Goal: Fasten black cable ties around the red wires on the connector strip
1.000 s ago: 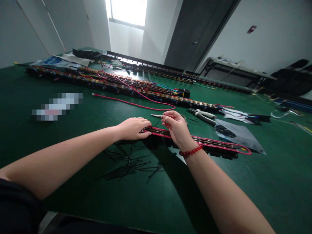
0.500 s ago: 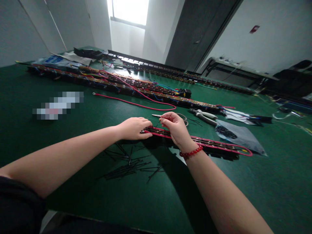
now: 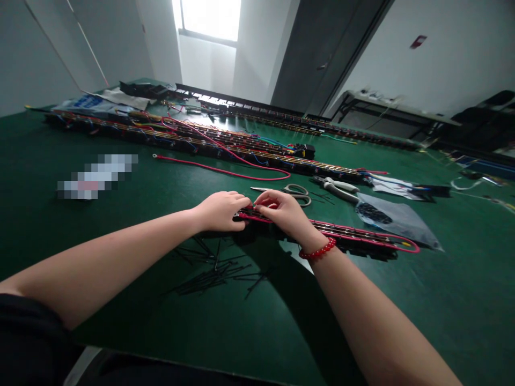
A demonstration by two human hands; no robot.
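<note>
My left hand (image 3: 225, 211) is closed on the left end of a long black rail (image 3: 362, 247) with metal bars along it. A red cable (image 3: 350, 232) runs along this rail and loops at its right end. Over the rail, the fingertips of my right hand (image 3: 281, 212) pinch together close to my left fingers. What they pinch is mostly hidden; a thin black cable tie showed there a moment earlier. Loose black cable ties (image 3: 217, 276) lie in a pile in front of the rail. Scissors (image 3: 295, 194) rest just behind my right hand.
Grey-handled pliers (image 3: 340, 187) and a plastic bag (image 3: 396, 220) of black pieces lie to the right. A loose red cable (image 3: 217, 170) with a ring terminal crosses the green table (image 3: 169, 332). Longer wired rails (image 3: 225, 143) stretch across behind it.
My right hand has moved left and down onto the rail, up to my left fingers. The upright black strand no longer shows, and more of the scissors is visible. My left hand has barely moved.
</note>
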